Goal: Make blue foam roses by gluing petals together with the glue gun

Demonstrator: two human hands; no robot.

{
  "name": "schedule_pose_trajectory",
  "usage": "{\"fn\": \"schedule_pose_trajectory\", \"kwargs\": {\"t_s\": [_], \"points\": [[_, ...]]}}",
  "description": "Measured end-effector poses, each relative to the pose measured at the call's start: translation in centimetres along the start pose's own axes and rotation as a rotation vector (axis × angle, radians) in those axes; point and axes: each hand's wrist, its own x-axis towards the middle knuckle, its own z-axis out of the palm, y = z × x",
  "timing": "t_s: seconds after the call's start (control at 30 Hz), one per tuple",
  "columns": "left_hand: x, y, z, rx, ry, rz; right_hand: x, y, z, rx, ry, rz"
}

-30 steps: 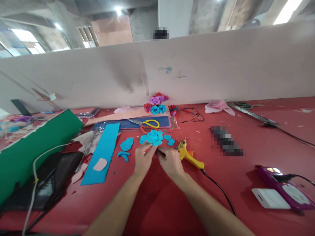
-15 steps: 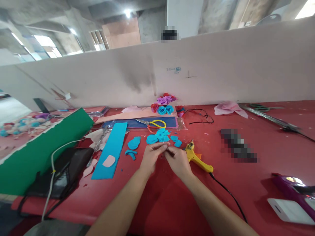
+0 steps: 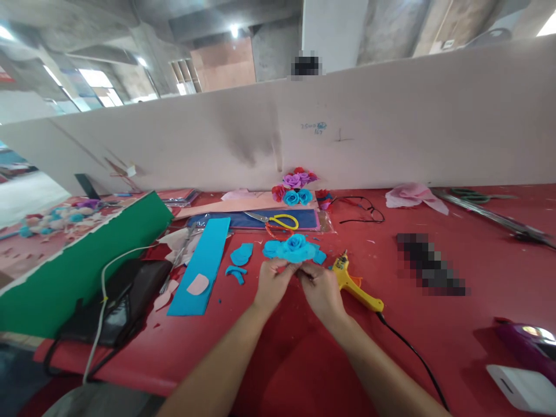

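Presently, the blue flower sits at the centre of the work, raised over the red tabletop, its bloom facing up. Clock positions below are taken from it, twelve being the far side.

The left hand is at seven o'clock, thumb and fingers clamped on the flower's underside. The right hand is at five o'clock, fingers bunched and pinching at the same base. The fingertips of both nearly meet; the exact point of grip is hidden.

Loose blue petals lie at nine o'clock, with curled offcuts near them at eight. Farther out at nine lies a blue sheet, bearing one pink petal.

A yellow glue gun rests at four o'clock, just beside the right hand, nozzle pointing away, cord trailing toward five. Yellow-handled scissors lie at eleven, partly over a dark blue packet. A bouquet of red, purple and blue blooms is noted at twelve, glasses at two.
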Motion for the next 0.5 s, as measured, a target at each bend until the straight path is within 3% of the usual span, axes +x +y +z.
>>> {"fn": "schedule_pose_trajectory", "kwargs": {"t_s": [0.33,0.4,0.5], "points": [[-0.3,-0.5,-0.3,0.193,0.024,0.362,-0.1,0.3,0.1,-0.109,0.139,-0.134],[0.1,-0.9,-0.5,0.224,0.087,0.384,0.0,0.0,0.0,-0.075,0.162,-0.13],[1.1,-1.8,-1.3,0.24,0.229,0.288,0.1,-0.3,-0.2,-0.044,0.192,-0.083]]}}
